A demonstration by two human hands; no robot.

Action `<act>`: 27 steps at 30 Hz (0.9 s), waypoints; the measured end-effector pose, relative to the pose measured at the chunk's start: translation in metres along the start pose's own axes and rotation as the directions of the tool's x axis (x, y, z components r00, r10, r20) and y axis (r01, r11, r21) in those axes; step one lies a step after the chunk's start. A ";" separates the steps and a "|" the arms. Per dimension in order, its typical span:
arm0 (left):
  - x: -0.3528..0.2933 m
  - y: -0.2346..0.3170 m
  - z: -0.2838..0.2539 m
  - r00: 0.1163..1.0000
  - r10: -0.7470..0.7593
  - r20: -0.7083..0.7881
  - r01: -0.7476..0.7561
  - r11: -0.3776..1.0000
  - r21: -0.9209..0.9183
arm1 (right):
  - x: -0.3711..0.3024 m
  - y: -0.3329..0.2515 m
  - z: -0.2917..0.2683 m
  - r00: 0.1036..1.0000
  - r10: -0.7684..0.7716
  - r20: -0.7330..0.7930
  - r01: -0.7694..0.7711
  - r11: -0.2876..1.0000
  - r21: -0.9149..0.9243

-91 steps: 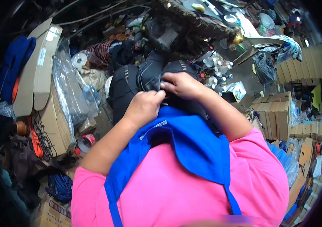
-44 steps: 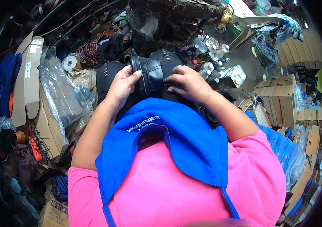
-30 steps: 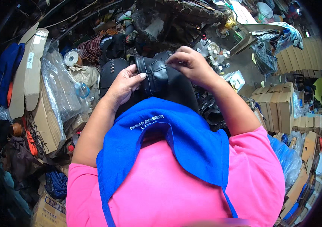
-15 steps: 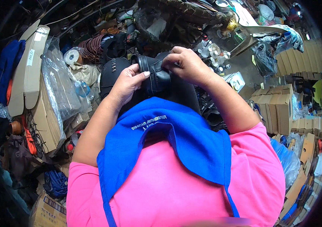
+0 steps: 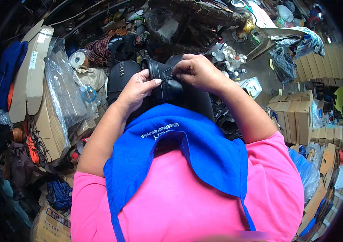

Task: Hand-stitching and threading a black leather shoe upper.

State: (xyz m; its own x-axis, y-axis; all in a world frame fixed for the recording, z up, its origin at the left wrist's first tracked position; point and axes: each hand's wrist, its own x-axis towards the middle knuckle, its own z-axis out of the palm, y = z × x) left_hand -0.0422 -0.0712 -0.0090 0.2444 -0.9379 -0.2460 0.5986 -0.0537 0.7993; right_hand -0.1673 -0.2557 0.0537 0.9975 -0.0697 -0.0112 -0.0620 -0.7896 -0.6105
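Note:
A black leather shoe (image 5: 165, 88) rests over my dark-clad lap, its rounded opening toward the far left. My left hand (image 5: 140, 85) grips the near left side of it, thumb laid along the leather and fingers tucked underneath. On the other side, my right hand (image 5: 197, 71) has its fingers curled and pinched together against the shoe's upper. A thin dark strand seems to run across the leather toward those fingertips; what they pinch is hidden. Below the shoe a blue apron (image 5: 175, 121) covers my front.
Coiled brown cord (image 5: 97, 51) and a white roll (image 5: 76, 59) lie at the far left. Several small bottles (image 5: 230, 60) stand at the far right. Cardboard boxes (image 5: 294, 109) are stacked to the right; flattened cardboard (image 5: 28, 82) and clear plastic (image 5: 64, 92) lean at the left.
The shoe has turned slightly in my grip, showing more of its upper. My right hand has shifted slightly nearer; my left keeps its hold.

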 end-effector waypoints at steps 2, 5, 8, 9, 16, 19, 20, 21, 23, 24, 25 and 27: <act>0.002 -0.007 -0.010 1.000 -0.003 0.004 0.003 0.999 0.045 | -0.001 0.010 0.006 1.000 -0.006 -0.004 0.006 0.999 0.046; 0.005 -0.006 -0.014 0.999 -0.028 0.036 0.025 0.998 0.064 | -0.002 0.030 0.013 0.998 0.028 0.052 -0.049 0.896 0.441; 0.006 -0.008 -0.017 0.998 -0.043 0.047 0.043 0.999 0.003 | 0.000 0.023 0.011 0.989 0.109 0.104 -0.149 0.805 0.574; 0.007 -0.009 -0.018 0.998 -0.040 0.048 0.042 0.999 -0.027 | 0.001 0.023 0.013 0.989 0.108 0.104 -0.148 0.805 0.575; 0.006 -0.006 -0.006 0.999 -0.046 -0.023 0.045 0.999 -0.025 | 0.004 0.026 0.029 0.962 0.230 0.145 -0.267 0.702 0.660; 0.003 -0.005 -0.013 0.998 -0.054 0.009 0.054 0.998 -0.022 | 0.004 0.027 0.026 0.977 0.167 0.135 -0.215 0.743 0.634; 0.003 -0.005 -0.013 0.998 -0.055 0.025 0.057 0.997 -0.056 | 0.004 0.028 0.028 0.982 0.146 0.117 -0.187 0.732 0.655; 0.002 -0.004 -0.014 0.998 -0.056 0.040 0.059 0.994 -0.090 | 0.005 0.029 0.028 0.987 0.126 0.099 -0.160 0.720 0.675; 0.002 -0.002 -0.012 0.997 -0.064 0.036 0.067 0.992 -0.105 | 0.005 0.027 0.027 0.989 0.122 0.085 -0.147 0.721 0.677; 0.002 -0.001 -0.010 0.996 -0.078 0.035 0.081 0.989 -0.120 | 0.005 0.025 0.027 0.990 0.123 0.070 -0.138 0.720 0.680; 0.002 -0.001 -0.009 0.997 -0.071 0.030 0.074 0.990 -0.121 | 0.005 0.023 0.029 0.991 0.115 0.073 -0.134 0.723 0.678; 0.004 -0.003 -0.006 0.997 -0.075 0.017 0.077 0.991 -0.108 | 0.005 0.019 0.035 0.971 0.225 0.087 -0.220 0.679 0.700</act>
State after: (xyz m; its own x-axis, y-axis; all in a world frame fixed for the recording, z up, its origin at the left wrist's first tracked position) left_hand -0.0379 -0.0725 -0.0155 0.1856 -0.9370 -0.2960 0.6942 -0.0881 0.7143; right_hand -0.1626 -0.2500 0.0148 0.9571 -0.1918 -0.2172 -0.2382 -0.0939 -0.9667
